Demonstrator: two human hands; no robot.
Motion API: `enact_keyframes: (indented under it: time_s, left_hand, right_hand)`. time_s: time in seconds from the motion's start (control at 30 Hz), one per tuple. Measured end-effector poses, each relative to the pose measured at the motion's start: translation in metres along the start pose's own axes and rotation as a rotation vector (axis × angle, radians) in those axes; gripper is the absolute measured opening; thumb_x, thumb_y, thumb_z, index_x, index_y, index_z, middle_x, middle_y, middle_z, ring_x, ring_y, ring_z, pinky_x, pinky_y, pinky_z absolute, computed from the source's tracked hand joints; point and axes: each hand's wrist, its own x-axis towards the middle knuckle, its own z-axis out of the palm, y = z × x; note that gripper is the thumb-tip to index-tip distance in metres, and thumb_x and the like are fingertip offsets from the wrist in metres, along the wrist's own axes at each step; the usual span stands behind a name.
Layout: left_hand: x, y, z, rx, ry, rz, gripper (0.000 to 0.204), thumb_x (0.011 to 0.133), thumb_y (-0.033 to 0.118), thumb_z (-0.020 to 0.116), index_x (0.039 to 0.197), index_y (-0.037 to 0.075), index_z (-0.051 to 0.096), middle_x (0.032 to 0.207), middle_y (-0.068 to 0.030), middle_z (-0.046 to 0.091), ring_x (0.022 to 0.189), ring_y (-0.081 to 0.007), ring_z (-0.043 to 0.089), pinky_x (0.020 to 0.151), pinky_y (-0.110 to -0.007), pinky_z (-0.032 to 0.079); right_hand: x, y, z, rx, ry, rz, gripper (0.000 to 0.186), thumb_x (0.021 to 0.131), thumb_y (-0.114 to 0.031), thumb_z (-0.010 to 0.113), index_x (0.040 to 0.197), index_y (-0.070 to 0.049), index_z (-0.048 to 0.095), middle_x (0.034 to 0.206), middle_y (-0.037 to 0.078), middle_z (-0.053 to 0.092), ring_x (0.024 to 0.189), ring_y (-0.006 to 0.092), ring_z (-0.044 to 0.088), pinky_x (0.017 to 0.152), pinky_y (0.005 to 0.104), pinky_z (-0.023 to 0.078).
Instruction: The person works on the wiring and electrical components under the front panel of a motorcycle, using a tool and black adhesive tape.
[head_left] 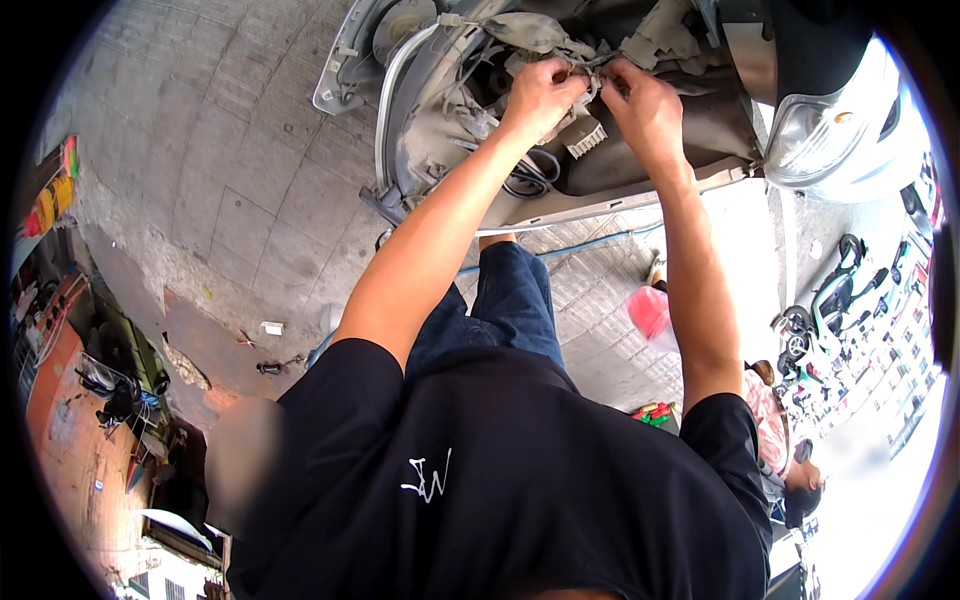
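Observation:
My left hand [545, 98] and my right hand [643, 105] are close together inside an opened vehicle body [560, 213]. Both have their fingertips pinched on a thin wire [592, 66] running between them; its exact ends are hidden by the fingers. Just below them hangs a pale ribbed plastic part [583, 136], perhaps a connector housing. Dark looped cable [535, 175] lies in the cavity under my left wrist. More dusty wiring and a grey wrapped bundle [538, 33] sit beyond the hands.
A clear lamp unit [825, 140] is at the right of the opening. A blue hose [610, 238] crosses the paving. A pink bag [650, 312] lies by my right forearm, and a person in a patterned shirt [768, 420] is at the right. Parked scooters [825, 300] stand farther off.

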Motion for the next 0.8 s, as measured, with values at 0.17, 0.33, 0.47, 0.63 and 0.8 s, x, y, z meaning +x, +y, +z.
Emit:
enact_keyframes:
  time_s: [0.17,0.33,0.47,0.63,0.8]
  left_hand:
    - [-0.001,-0.006,-0.003,0.01,0.011,0.064,0.025,0.083,0.019,0.066,0.094,-0.003,0.068,0.063,-0.0031,0.06,0.058,-0.0082,0.052,0.055,-0.027,0.043]
    - [-0.001,-0.005,0.002,0.019,0.024,0.073,0.024,0.085,0.02,0.066,0.093,-0.002,0.069,0.063,-0.0021,0.06,0.059,-0.0067,0.05,0.054,-0.026,0.042]
    - [0.0,-0.01,0.005,-0.071,-0.045,0.029,0.021,0.088,0.02,0.066,0.09,-0.001,0.068,0.064,-0.0001,0.059,0.058,-0.0056,0.049,0.053,-0.024,0.04]
    - [0.003,-0.012,0.01,-0.342,-0.099,-0.18,0.019,0.088,0.019,0.066,0.088,-0.001,0.068,0.066,0.0006,0.059,0.057,-0.0055,0.049,0.051,-0.022,0.038]
    - [0.005,-0.012,0.011,-0.124,0.018,-0.088,0.024,0.082,0.021,0.067,0.088,-0.002,0.069,0.067,-0.0042,0.063,0.059,-0.0094,0.055,0.054,-0.025,0.043]
  right_hand:
    - [-0.008,0.0,0.007,0.242,-0.03,0.095,0.025,0.086,-0.026,0.063,0.1,-0.006,0.068,0.088,0.016,0.069,0.083,0.0325,0.067,0.073,0.0377,0.052]
    - [-0.005,-0.001,0.008,0.169,-0.003,0.116,0.025,0.087,-0.026,0.063,0.101,-0.006,0.068,0.088,0.015,0.069,0.084,0.0324,0.067,0.073,0.0377,0.052]
    - [-0.005,0.005,0.011,0.034,0.076,-0.004,0.022,0.086,-0.025,0.063,0.098,-0.007,0.067,0.086,0.013,0.069,0.081,0.0329,0.066,0.071,0.0394,0.051]
    - [-0.005,0.0,0.005,-0.067,0.135,-0.142,0.016,0.085,-0.022,0.063,0.094,-0.009,0.063,0.082,0.011,0.066,0.078,0.0329,0.064,0.067,0.0419,0.05]
    - [-0.001,0.0,0.002,-0.113,0.069,-0.166,0.015,0.085,-0.022,0.062,0.091,-0.008,0.063,0.082,0.012,0.066,0.078,0.0334,0.064,0.067,0.0423,0.05]
